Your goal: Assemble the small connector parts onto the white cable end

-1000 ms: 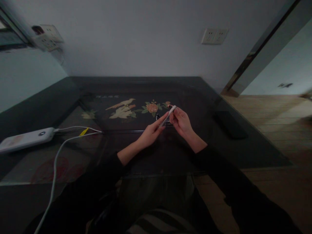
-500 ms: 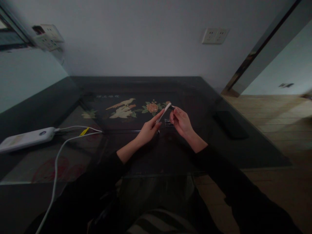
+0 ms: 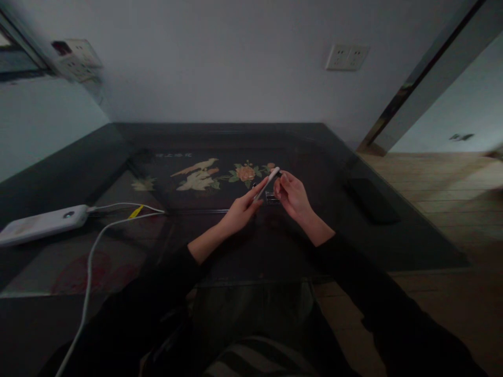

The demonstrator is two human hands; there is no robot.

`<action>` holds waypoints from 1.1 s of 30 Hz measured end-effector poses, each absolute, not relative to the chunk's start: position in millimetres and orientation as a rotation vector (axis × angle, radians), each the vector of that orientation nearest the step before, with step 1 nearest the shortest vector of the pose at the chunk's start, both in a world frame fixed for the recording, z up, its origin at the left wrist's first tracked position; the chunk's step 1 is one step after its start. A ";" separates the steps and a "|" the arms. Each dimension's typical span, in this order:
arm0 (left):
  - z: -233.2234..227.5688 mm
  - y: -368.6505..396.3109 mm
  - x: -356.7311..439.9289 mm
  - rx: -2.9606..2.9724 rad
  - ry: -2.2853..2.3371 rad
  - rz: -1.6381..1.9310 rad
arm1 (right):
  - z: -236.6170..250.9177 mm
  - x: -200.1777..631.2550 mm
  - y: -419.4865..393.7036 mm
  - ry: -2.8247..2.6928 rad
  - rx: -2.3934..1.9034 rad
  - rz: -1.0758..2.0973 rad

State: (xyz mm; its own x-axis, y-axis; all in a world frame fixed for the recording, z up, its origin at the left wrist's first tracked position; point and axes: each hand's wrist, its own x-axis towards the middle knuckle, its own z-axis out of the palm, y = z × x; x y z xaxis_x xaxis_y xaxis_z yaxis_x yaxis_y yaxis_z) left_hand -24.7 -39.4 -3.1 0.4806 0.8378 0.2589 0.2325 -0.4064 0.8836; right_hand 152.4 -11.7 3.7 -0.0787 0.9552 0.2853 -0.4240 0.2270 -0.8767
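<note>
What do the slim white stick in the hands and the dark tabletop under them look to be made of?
Slim white stick, pinched by the left hand with the right hand at its tip: probably smooth matte plastic, evenly white; too small to be sure. Dark tabletop: seemingly glass over a painted bird-and-flower panel, given the glossy reflections.

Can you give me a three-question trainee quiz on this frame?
1. Which hand holds the white stick?
2. True or false: the white power bank lies to the person's right.
3. What is the dark flat object resting on?

Key:
1. The left hand holds it; the right hand is at its far tip.
2. False, it lies to the left.
3. The glass-topped table.
</note>
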 end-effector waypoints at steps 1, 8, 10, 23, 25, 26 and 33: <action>-2.6 -40.1 -24.4 1.900 0.882 0.913 | 3.6 152.4 -11.7 -1.098 -0.631 1.284; 1.4 -44.3 -21.9 1.893 0.811 0.899 | 4.2 150.3 -12.6 -1.078 -0.640 1.289; 1.3 -43.1 -22.3 1.893 0.823 0.897 | 4.6 150.1 -13.0 -1.076 -0.641 1.291; -5.7 -32.6 -27.1 1.868 0.929 1.002 | 3.0 151.4 -11.3 -1.105 -0.662 1.284; -6.0 -32.6 -26.8 1.869 0.941 0.998 | 4.0 150.9 -12.0 -1.102 -0.668 1.293; -5.9 -33.0 -26.6 1.867 0.944 0.995 | 4.5 150.6 -12.4 -1.098 -0.668 1.296; -3.4 -38.6 -24.7 1.853 0.887 0.944 | 3.2 151.6 -11.3 -1.079 -0.661 1.287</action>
